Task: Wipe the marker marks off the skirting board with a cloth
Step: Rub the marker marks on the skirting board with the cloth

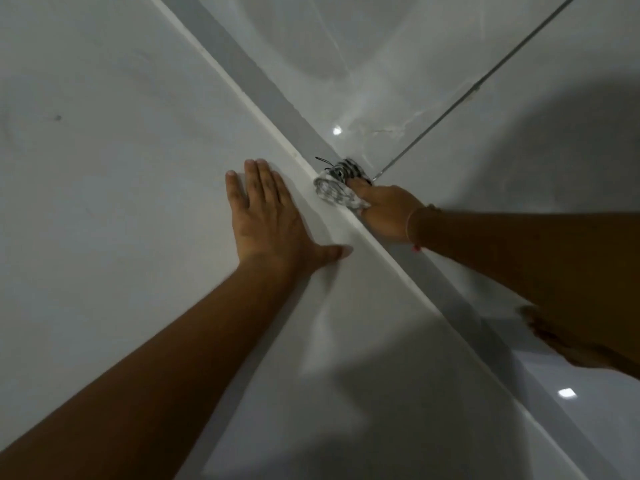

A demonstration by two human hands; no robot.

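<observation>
The grey skirting board (263, 81) runs diagonally from the top left to the bottom right, under a white wall edge. My right hand (388, 213) presses a bunched grey-and-white striped cloth (337, 187) against the board near the middle of the view. A short dark marker line (322, 160) shows on the board just beyond the cloth. My left hand (270, 220) lies flat on the white wall (121, 168) beside the board, fingers spread, holding nothing.
The glossy pale floor tiles (398, 81) lie right of the board, with a dark grout line (485, 81) running to the top right. A small dark spot (58, 117) marks the wall at left. My knee (571, 344) shows at the right edge.
</observation>
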